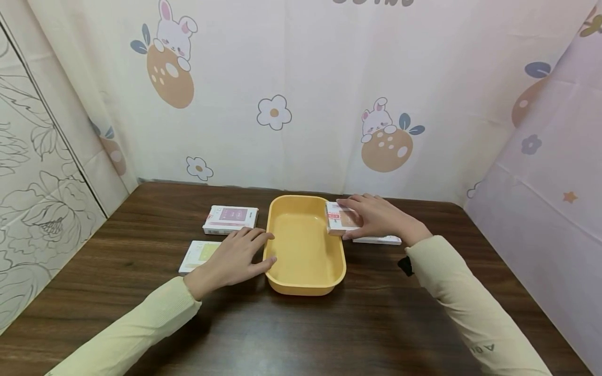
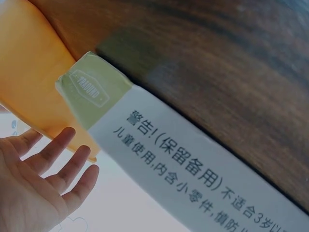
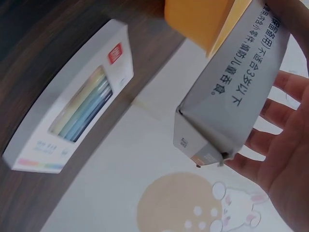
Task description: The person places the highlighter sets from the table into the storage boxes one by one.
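A: Where is the yellow tray [image 1: 305, 250]?
B: On the desk [image 1: 376, 334], close to the back edge and about midway between the left and right edges, with its long sides running front to back

A: And the right hand [image 1: 382, 216]?
B: It grips a white box with a peach panel [image 1: 339, 219], thumb on one side and fingers on the other. That box is over the tray's right rim, toward the rear; whether it touches the rim, I cannot tell

A: What about the left hand [image 1: 237, 258]?
B: Its grip is wide and holds nothing: fingers apart, thumb and index tips at the tray's left rim. I cannot tell whether they touch it

A: What lies nearby?
B: Left of the tray, a white box with a yellow-green panel [image 1: 195, 256], partly behind the left hand. Farther back, toward the desk's back left corner, a white box with a purple panel [image 1: 232, 218]. Right of the tray, a windowed pen box [image 3: 82, 106] showing coloured pens

A: Behind the desk's back edge?
B: A pale curtain [image 1: 320, 104] printed with rabbits and flowers
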The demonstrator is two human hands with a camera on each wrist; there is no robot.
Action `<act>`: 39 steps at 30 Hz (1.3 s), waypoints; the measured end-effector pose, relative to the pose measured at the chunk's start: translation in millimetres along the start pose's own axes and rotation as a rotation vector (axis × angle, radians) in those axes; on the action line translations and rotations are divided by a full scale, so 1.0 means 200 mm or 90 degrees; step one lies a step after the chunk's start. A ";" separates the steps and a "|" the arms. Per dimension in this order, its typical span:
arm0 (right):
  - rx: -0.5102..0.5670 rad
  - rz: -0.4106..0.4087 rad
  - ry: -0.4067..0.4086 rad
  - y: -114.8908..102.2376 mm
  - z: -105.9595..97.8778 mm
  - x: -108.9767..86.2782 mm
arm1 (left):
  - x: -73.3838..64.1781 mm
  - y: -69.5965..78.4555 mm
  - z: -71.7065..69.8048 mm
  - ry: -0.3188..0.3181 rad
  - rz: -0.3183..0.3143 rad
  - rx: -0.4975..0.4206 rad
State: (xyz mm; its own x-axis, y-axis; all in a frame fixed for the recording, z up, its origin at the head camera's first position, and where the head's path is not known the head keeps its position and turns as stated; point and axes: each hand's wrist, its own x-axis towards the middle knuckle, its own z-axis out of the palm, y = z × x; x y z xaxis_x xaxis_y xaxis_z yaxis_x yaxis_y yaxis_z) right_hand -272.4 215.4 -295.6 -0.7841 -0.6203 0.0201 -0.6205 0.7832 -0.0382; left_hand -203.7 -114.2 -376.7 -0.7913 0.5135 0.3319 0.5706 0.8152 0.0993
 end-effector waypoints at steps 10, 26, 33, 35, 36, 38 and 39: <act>-0.008 -0.029 -0.009 -0.09 0.00 0.12 | 0.00 0.00 0.00 -0.003 0.000 0.002; -0.028 -0.055 -0.033 -0.23 0.00 0.29 | 0.01 0.00 0.00 -0.008 -0.006 -0.001; -0.034 -0.059 -0.054 -0.27 0.02 0.36 | 0.01 0.01 -0.01 -0.011 -0.006 0.005; -0.033 -0.060 -0.056 -0.28 0.03 0.37 | 0.01 0.01 -0.01 -0.011 -0.006 0.006; -0.034 -0.060 -0.057 -0.28 0.03 0.38 | 0.01 0.01 -0.01 -0.012 -0.007 0.006; -0.036 -0.063 -0.054 -0.29 0.04 0.40 | 0.01 0.01 -0.01 -0.014 -0.007 0.005; -0.038 -0.064 -0.052 -0.29 0.04 0.40 | 0.01 0.01 -0.01 -0.015 -0.007 0.003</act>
State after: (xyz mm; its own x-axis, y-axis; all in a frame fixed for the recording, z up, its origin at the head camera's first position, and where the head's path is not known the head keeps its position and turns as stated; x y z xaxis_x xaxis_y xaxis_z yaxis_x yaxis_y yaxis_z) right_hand -299.6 119.9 -300.7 -0.7161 -0.6953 -0.0606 -0.6973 0.7165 0.0189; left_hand -203.8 -112.4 -373.7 -0.8028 0.5099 0.3091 0.5604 0.8222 0.0991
